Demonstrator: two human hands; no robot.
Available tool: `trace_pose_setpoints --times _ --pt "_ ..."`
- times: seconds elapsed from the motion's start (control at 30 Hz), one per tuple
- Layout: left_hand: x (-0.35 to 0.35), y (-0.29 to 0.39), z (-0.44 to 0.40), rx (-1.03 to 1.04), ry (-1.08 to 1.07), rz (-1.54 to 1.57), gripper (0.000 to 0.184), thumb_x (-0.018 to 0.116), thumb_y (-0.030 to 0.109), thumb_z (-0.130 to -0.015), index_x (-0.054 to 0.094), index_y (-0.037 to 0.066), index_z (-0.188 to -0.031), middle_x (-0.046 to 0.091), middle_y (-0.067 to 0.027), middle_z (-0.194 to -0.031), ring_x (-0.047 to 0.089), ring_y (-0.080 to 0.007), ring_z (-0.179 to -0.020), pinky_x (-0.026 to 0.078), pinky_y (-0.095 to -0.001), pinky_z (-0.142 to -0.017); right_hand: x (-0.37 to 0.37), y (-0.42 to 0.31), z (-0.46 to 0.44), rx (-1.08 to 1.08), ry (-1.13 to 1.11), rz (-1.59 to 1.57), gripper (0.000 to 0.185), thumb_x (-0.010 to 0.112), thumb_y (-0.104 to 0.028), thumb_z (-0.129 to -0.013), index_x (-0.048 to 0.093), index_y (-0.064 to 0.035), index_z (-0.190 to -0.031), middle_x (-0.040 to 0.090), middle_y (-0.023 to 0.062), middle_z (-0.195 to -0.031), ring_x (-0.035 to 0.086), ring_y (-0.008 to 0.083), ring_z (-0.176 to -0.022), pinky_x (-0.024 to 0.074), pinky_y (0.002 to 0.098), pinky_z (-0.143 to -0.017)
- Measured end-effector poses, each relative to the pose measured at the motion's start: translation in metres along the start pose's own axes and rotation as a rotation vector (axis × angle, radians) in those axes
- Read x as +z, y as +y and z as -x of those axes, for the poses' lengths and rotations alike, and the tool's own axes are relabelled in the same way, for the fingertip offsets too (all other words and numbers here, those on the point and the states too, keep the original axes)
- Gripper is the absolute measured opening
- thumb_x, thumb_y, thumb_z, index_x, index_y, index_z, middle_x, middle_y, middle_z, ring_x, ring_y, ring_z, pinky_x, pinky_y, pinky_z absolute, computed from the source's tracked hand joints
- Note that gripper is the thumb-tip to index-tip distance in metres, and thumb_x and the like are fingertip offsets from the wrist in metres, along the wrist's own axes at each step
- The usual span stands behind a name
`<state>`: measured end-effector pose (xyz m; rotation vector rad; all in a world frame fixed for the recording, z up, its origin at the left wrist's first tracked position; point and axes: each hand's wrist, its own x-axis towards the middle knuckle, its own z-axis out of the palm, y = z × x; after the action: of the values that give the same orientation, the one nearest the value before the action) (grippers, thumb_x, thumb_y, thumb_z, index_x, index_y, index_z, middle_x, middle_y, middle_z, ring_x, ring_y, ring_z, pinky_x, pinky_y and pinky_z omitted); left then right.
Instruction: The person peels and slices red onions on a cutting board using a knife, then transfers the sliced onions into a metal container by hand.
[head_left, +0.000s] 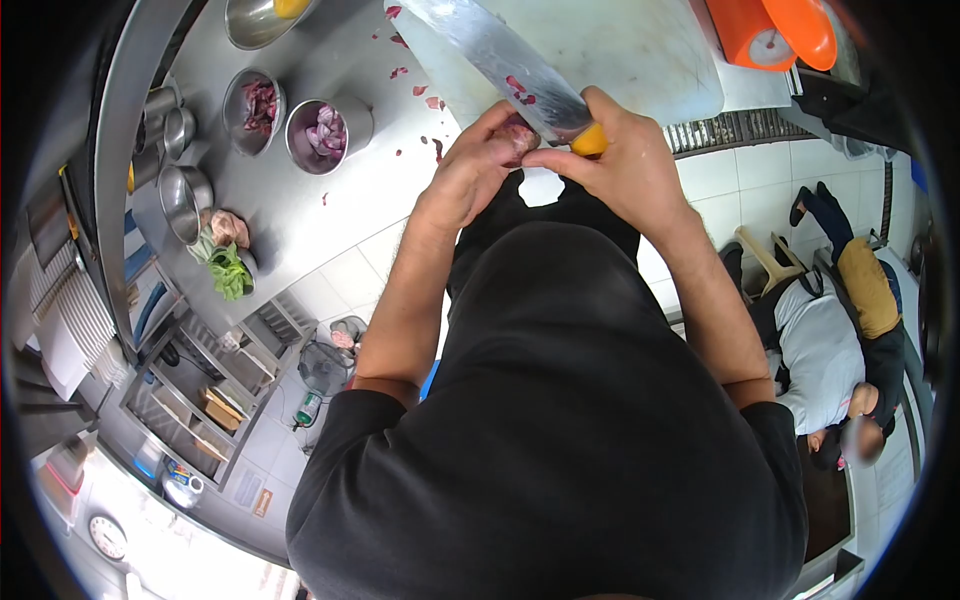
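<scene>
My left hand (468,165) is closed around a red onion (516,140), holding it by the table's near edge. My right hand (635,155) grips a large knife (490,55) by its yellow handle, with the thumb reaching toward the onion. The broad blade points away to the upper left, and bits of purple skin stick to it. The blade's heel lies close beside the onion; whether it touches is hidden by my fingers. Beyond my hands lies a white cutting board (640,60). Onion skin scraps (432,103) are scattered left of the board.
Left on the steel table (330,225) stand a metal pot (362,125) of peeled onions, a bowl (236,130) of skins, an empty-looking bowl (185,205) and leafy greens (230,275). An orange scale (745,35) stands at upper right. Two people (820,335) are at far right.
</scene>
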<state>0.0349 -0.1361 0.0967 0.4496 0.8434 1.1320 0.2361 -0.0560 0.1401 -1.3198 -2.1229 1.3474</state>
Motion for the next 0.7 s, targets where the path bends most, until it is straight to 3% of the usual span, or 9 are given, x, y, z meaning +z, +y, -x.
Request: trace_pose_setpoints --times 0.1,0.2,0.4,0.7 --pt "0.018 -0.003 -0.005 0.104 0.109 -0.044 0.084 0.043 0.065 -0.11 0.05 -0.01 -0.15 0.064 -0.0179 -0.14 0.064 -0.0246 -0.124 0.048 -0.0359 -0.11 0.002 -0.004 0.005 -0.022 0.046 0.047 0.066 0.089 -0.057 -0.08 0.059 -0.0013 -0.097 0.07 0.0198 -0.077 0.071 0.0426 -0.074 0.0556 0.0436 -0.063" --pt "0.023 -0.014 -0.01 0.162 0.248 -0.137 0.096 0.023 0.072 -0.111 0.053 -0.012 -0.147 0.068 -0.0196 -0.134 0.067 -0.024 -0.119 0.05 -0.0349 -0.107 0.003 -0.007 0.008 -0.012 0.045 0.053 0.064 0.088 -0.056 -0.082 0.058 -0.0011 -0.097 0.07 0.0197 -0.077 0.071 0.0426 -0.075 0.0557 0.044 -0.063" --pt "0.024 -0.02 -0.011 0.236 0.32 -0.232 0.091 0.016 0.068 -0.113 0.065 -0.008 -0.127 0.075 -0.0135 -0.105 0.068 -0.0191 -0.098 0.053 -0.0305 -0.092 0.005 -0.012 0.013 -0.027 0.087 0.088 0.062 0.085 -0.055 -0.085 0.057 -0.001 -0.097 0.069 0.0197 -0.076 0.072 0.0433 -0.076 0.0561 0.0453 -0.063" --pt "0.036 -0.019 -0.011 0.253 0.349 -0.164 0.088 0.016 0.066 -0.114 0.067 -0.006 -0.121 0.074 -0.0117 -0.1 0.067 -0.0175 -0.092 0.052 -0.0292 -0.088 0.004 -0.015 0.018 -0.035 0.098 0.135 0.063 0.083 -0.056 -0.087 0.056 -0.0006 -0.097 0.071 0.0195 -0.077 0.073 0.0431 -0.077 0.0571 0.046 -0.063"
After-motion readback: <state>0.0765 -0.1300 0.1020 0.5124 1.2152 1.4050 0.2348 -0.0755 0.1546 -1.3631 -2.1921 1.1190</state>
